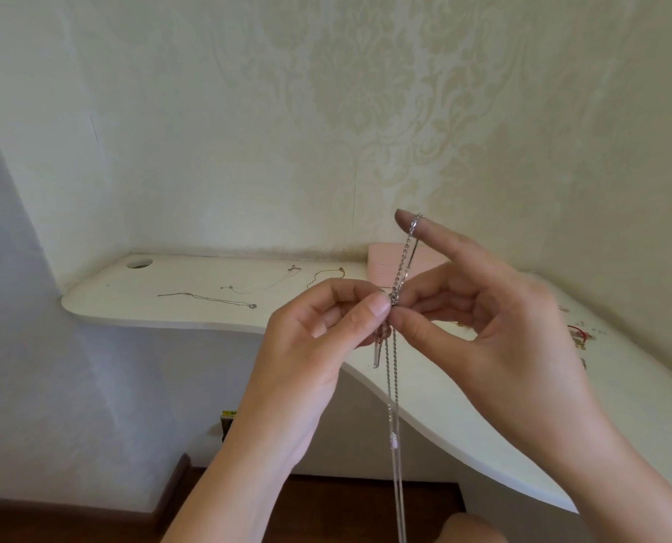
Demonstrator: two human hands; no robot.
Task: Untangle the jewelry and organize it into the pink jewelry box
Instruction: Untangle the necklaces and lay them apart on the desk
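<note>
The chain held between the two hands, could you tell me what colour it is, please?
Silver; the chain shows best in the head view.

A white tabletop with a wavy, curving front edge (193, 276) is running along the corner of the room. A round hole cut through the board (139, 263) is showing near its far left end. Cream wallpaper with a pale damask pattern (365, 111) is covering the walls behind and to the right. A plain pale lilac-grey wall (52, 386) is filling the left side below the tabletop. Dark brown wooden flooring (91, 523) is lying at the bottom, with a dark baseboard (173, 484) rising beside it. A small yellow-and-black object (227, 419) is peeking out under the tabletop, too hidden to identify.
</note>
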